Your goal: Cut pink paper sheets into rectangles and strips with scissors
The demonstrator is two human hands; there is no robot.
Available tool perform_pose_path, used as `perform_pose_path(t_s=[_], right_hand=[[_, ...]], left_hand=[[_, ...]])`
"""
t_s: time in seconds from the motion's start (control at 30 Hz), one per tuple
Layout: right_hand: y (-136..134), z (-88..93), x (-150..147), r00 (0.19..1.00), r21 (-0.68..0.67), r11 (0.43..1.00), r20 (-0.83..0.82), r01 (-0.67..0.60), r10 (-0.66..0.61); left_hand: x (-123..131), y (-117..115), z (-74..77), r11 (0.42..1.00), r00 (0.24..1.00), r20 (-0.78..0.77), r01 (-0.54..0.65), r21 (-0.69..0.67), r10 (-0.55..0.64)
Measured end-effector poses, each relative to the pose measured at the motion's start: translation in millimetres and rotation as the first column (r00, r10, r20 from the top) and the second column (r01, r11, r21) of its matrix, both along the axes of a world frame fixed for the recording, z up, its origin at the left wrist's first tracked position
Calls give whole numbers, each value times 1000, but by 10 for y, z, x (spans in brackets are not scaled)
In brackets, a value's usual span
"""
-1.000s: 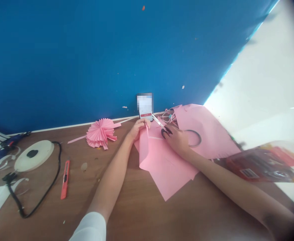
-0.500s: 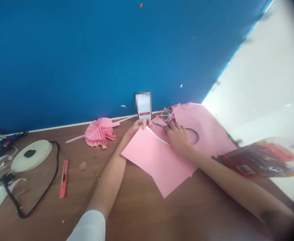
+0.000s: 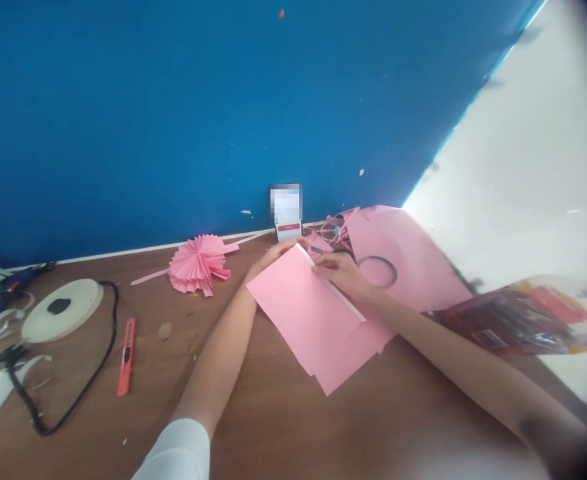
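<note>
A pink paper sheet (image 3: 298, 300) is tilted over the table, with a narrow white strip (image 3: 343, 303) along its upper right edge. My left hand (image 3: 277, 252) grips the sheet's far corner, its fingers partly hidden behind the paper. At that white edge, the thumb and fingers of my right hand (image 3: 342, 272) are pinched together on the sheet. Another pink sheet (image 3: 338, 373) lies underneath. Just beyond my right hand is a dark metal blade tip (image 3: 317, 250), with a dark loop (image 3: 393, 270) to its right; they look like scissors, partly covered by the hand.
A pleated pink paper fan (image 3: 198, 263) lies left of my hands. Farther left are a red box cutter (image 3: 127, 357), a cream disc (image 3: 63, 310) and a black cable (image 3: 111, 347). A phone (image 3: 287, 213) leans on the blue wall; a plastic packet (image 3: 513, 317) sits right.
My right hand has moved left and turned, from lying over the sheet's edge to pinching it. The sheet has swung a little, and more of its white strip shows.
</note>
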State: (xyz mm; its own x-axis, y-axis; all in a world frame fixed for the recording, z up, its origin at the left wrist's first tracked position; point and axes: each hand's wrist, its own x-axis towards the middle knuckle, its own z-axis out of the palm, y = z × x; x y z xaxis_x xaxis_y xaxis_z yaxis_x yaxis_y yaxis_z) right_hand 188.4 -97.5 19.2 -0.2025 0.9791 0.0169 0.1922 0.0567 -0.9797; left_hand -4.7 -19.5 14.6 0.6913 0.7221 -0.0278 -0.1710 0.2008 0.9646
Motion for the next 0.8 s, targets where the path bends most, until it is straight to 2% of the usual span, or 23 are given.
perform_pose_path(t_s=[0.13,0.23,0.33,0.47,0.6,0.67,0.73,0.8], right_hand=[[32,-32,33,998,-33,997,29,65,-64],[41,-54,43,989,29,997,127,72,-75],[6,-39,24,976,92,995,219,-35,14],[-69,-12,-3,906,169,950,382,-263,183],[-90,-53,23,794,292,876,589,-383,150],[-73,-88,49,761,341,851,641,-399,100],[-45,-120,75,770,385,851,637,-358,36],[-11,-144,96,827,432,870,561,-239,-51]], left_hand=[[-36,5,29,1000,994,-107,-5,16,7],[-123,37,74,991,962,-243,133,16,-125],[-213,103,123,963,895,-398,254,86,-201],[-191,151,126,916,808,-583,291,276,-81],[12,106,58,821,831,-549,255,510,83],[108,95,22,736,843,-532,310,601,79],[165,107,-17,636,845,-527,356,685,95],[186,130,-67,562,849,-511,360,745,133]])
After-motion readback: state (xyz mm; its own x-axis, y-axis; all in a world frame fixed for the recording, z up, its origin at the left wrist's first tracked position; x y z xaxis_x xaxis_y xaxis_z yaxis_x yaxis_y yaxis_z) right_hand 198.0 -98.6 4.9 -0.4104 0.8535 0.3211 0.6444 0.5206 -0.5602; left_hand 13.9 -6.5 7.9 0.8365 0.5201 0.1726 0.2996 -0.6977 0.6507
